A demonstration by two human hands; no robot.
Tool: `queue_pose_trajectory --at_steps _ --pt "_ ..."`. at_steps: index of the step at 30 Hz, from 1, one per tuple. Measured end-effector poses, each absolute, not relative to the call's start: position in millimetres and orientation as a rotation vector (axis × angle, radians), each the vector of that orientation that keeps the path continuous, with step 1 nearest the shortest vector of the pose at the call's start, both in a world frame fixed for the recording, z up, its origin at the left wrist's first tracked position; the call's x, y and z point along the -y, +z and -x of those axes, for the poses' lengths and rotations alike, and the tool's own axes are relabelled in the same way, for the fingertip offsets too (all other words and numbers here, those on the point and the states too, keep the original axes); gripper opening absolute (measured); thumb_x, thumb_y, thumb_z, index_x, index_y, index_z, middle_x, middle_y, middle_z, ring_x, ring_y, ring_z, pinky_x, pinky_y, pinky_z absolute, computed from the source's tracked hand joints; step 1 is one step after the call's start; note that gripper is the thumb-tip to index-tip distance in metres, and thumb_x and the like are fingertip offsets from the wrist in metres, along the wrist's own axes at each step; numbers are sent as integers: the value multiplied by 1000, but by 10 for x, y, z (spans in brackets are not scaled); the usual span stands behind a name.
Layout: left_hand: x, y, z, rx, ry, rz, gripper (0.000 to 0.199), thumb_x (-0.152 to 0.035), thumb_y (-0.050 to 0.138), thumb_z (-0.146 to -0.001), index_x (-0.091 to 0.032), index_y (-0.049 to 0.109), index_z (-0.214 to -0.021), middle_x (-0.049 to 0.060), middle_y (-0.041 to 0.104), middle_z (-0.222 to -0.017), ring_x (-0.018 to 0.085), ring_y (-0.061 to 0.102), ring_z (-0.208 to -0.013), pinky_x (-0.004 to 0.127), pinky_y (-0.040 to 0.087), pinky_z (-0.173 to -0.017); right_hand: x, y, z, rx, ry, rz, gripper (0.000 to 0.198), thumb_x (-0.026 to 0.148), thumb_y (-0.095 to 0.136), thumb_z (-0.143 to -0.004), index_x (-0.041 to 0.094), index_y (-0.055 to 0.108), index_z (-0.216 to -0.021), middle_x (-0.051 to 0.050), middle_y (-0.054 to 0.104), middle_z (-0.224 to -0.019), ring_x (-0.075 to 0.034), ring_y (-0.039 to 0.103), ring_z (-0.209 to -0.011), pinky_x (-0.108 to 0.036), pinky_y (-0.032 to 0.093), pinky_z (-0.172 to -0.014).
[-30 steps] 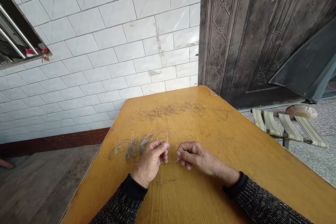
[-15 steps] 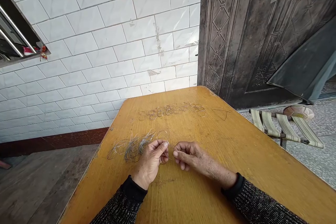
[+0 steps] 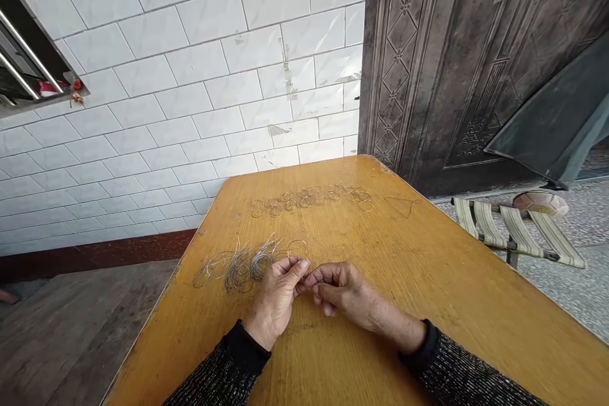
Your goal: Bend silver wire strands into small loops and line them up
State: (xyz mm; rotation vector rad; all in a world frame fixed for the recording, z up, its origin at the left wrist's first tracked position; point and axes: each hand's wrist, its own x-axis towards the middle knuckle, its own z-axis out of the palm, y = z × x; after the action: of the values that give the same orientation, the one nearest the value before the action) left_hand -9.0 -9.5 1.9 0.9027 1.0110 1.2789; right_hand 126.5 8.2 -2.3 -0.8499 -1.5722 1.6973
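Over the wooden table (image 3: 361, 342), my left hand (image 3: 280, 292) pinches a thin wire (image 3: 299, 242) between thumb and forefinger, and part of it arcs up above the fingers. My right hand (image 3: 345, 288) is close against the left fingertips, thumb and fingers closed on the same thin wire, though its end is too fine to make out. Just left of my left hand lies a tangle of loose grey wires (image 3: 238, 269). Farther back, a row of small wire loops (image 3: 304, 198) stretches across the table.
A single bent wire (image 3: 402, 206) lies at the table's back right. White wall tiles (image 3: 200, 76) rise behind the table, with a dark patterned door (image 3: 442, 76) at right. A strap-seated stool (image 3: 518, 231) and a round ball (image 3: 542, 203) stand on the floor to the right.
My right hand has come left toward my left hand, and their fingertips now meet. My left hand has shifted slightly right, still pinching the wire.
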Motion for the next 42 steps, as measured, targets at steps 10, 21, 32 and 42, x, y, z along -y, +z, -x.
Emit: queue_pose_trajectory --at_steps 10,21,32,42 --pt "99 11 82 -1087 1280 -959 25 -35 68 -64 -12 58 -67 -3 49 -60 8 46 -55 23 39 -58 -87 5 -1319 1718 1687 861 16 14 47 -66 14 61 -71 5 51 -53 -4 44 -38 -17 35 -39" --pt "95 24 63 -1144 1318 -936 25 -34 70 -61 -12 57 -63 -3 48 -56 7 44 -52 21 36 -53 -87 -29 -1303 1756 1691 895 16 14 46 -65 13 61 -70 4 52 -54 -4 46 -39 -17 37 -40" --pt "96 29 108 -1137 1342 -927 20 -31 69 -62 -13 60 -65 -2 51 -57 7 44 -54 21 35 -55 -123 -23 -1340 1610 1735 842 21 35 57 -70 14 56 -68 4 51 -55 -4 48 -44 -15 37 -41" --pt "99 44 106 -1045 1346 -757 20 -27 74 -57 -13 62 -64 -1 55 -59 7 49 -56 19 37 -55 -123 33 -1304 1407 1601 903 36 49 61 -64 15 53 -57 5 46 -40 -5 41 -36 -18 34 -39"
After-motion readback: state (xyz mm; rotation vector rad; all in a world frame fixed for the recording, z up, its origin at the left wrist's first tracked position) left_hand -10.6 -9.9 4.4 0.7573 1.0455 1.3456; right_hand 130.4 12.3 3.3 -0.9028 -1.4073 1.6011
